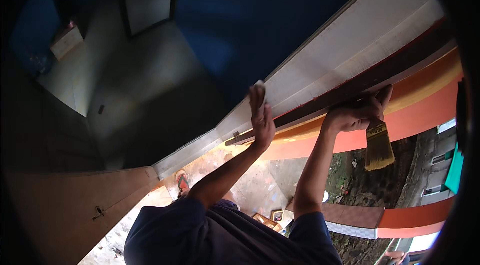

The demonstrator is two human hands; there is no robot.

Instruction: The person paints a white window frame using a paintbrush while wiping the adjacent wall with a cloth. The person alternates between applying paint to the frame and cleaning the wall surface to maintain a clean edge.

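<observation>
My left hand (pixel 262 122) is raised against the white door frame (pixel 320 65), fingers close together on a thin pale folded piece (pixel 260 85); I cannot tell whether it is cloth or paper. Farther right, my right hand (pixel 356 115) grips a paintbrush (pixel 378 146) whose yellowish bristles point down and away from the frame. The brush's handle is hidden in that hand. Its fingers lie against the dark reddish-brown strip (pixel 360 77) that runs along the frame, with one finger stretched out over the orange wall edge.
A brown door (pixel 75 210) with a metal latch (pixel 98 211) stands at lower left. Beyond the frame lies a dark blue-walled room with a pale box (pixel 66 41). A sandalled foot (pixel 183 182) shows below; a low tiled ledge (pixel 352 217) is at lower right.
</observation>
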